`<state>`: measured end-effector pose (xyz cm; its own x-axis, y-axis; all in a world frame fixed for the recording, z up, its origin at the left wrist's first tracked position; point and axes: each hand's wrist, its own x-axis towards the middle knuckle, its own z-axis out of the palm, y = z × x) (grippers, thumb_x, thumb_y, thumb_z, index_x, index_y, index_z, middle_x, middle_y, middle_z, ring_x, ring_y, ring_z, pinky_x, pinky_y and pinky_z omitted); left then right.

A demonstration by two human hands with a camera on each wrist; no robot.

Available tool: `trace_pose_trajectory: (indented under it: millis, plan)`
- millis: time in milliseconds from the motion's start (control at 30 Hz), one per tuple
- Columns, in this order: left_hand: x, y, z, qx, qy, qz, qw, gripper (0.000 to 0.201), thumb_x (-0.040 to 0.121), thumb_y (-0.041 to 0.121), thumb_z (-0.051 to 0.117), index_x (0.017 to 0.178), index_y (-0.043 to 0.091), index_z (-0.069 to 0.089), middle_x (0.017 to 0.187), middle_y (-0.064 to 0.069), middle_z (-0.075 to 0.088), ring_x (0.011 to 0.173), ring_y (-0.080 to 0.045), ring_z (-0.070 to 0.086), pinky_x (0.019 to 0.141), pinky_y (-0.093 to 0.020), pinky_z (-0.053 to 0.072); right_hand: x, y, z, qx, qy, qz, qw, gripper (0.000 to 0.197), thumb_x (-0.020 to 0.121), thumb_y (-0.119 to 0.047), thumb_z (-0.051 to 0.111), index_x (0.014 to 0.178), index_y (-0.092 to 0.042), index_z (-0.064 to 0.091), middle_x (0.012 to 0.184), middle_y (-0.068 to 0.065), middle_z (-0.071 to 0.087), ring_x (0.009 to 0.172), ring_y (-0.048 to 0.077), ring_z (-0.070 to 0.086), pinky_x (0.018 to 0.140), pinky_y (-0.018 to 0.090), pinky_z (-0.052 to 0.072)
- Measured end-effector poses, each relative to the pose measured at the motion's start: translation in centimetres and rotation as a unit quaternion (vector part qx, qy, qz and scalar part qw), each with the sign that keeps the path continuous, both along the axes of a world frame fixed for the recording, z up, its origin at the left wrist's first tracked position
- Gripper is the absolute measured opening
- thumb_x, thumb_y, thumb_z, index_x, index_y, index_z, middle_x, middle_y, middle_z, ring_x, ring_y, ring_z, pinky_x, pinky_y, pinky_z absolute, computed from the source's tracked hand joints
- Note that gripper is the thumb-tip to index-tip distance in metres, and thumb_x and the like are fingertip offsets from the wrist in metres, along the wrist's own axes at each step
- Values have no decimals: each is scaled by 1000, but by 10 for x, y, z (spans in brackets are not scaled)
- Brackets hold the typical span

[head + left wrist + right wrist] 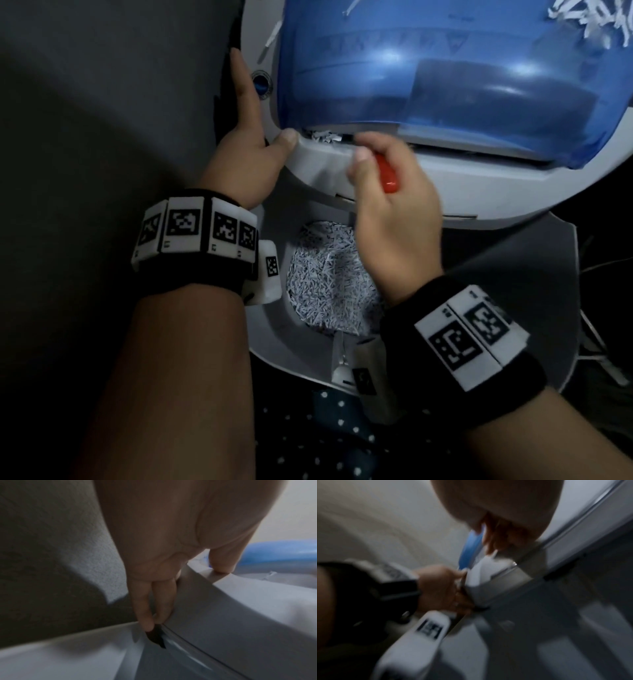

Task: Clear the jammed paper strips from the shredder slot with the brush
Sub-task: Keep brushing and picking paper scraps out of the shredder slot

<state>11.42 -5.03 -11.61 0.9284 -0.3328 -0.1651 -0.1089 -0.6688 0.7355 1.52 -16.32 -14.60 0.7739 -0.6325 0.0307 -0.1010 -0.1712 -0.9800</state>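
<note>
- Two forearms nearest the lens in the head view, each banded by a black wrist strap (479,346) carrying white blocks with square black codes.
- Beyond the wrists, a grey bin (274,329) holding a heap of shredded paper (325,277), white with fine dark print.
- Above the bin, the grey shredder head (462,185), tipped up, with a translucent blue cover (428,68) over its upper part.
- Left hand (246,150) gripping the shredder head's left end: thumb pressed on the front lip just beside the slot, fingers (147,608) running straight down the outer side in the left wrist view, tips at a small dark notch between head and bin.
- Right hand (394,205) curled round a brush (387,174) with a red-orange handle, blurred; handle end poking out between thumb and fingers, working end hidden behind the fingers at the slot, bristles not to be made out.
- Jammed paper strips (323,137), a small white tuft, sitting in the slot between the left thumb and the right hand's fingertips.
- More loose white strips (592,17) scattered at the far right on top of the blue cover, plus a few thin slivers near its left edge.
- Round blue button (262,84) on the grey body, just right of the left forefinger.
- Dark dotted fabric (342,428) at the bottom edge, below the bin.
- Right wrist view heavily blurred; only the left hand, a blue edge and grey casing recognisable.
</note>
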Motion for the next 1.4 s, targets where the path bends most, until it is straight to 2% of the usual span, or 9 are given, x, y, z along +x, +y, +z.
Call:
trace_pose_trajectory:
  millis: [100,233,400,600,767,900,1033,1100,1400]
  plan:
    - [-1,-1,0,2,-10,-7,1000,82,106,20,45,154,20,-21,165,-2,6,88,24,7,81,3,6,3,3,3,65,-25,96,993,18,98,-24,55,104,-21,72,96,-4,74,90,9,69,85,35,55]
    - [1,1,1,0,0,-3,1000,83,105,22,45,154,23,-22,165,1,5,90,22,9,85,-2,6,3,-14,11,103,-111,-74,986,26,84,-14,49,64,-23,64,59,-7,57,63,16,53,65,31,39]
    - [3,1,-2,-1,4,6,1000,84,105,24,46,154,26,-22,165,5,8,115,13,14,92,-5,10,2,3,2,0,-14,65,998,18,96,-32,52,95,-27,70,83,-8,70,84,12,67,84,42,54]
    - [4,1,-3,1,9,8,1000,84,105,26,46,154,28,-22,166,7,3,105,17,8,92,-5,5,-1,-9,19,58,-160,-13,985,32,97,-14,48,68,-12,63,57,-8,52,60,13,51,63,28,40]
    - [1,2,-2,5,-9,-5,1000,83,105,23,46,155,24,-21,166,1,2,95,24,5,85,0,4,-1,4,15,-62,-41,95,993,26,101,-27,53,84,-17,71,68,-7,64,72,10,64,73,35,51]
    - [2,1,-1,-1,11,6,1000,83,106,24,45,154,29,-23,166,6,3,117,15,10,93,-5,6,-3,-5,19,-54,-113,-12,992,39,97,-21,51,61,-11,62,59,4,58,61,12,55,63,33,44]
    - [0,1,-1,-1,-3,-1,1000,83,105,23,47,155,23,-21,165,0,1,95,25,5,82,7,-2,-3,-2,22,-73,-121,73,987,30,100,-22,52,80,-10,70,66,-5,61,67,13,60,66,31,47]
    - [1,2,-2,-4,0,1,1000,85,105,26,48,155,26,-21,166,3,-1,120,19,8,100,-3,4,-2,1,17,-92,-56,101,989,25,100,-26,54,88,-16,73,72,-9,65,74,10,64,72,33,51]
    - [2,0,-2,-6,5,10,1000,83,105,23,46,155,27,-21,165,5,2,95,21,9,88,-1,6,-12,-35,27,-65,-136,-133,980,41,95,-17,47,55,-23,54,50,-11,49,56,1,47,62,23,37]
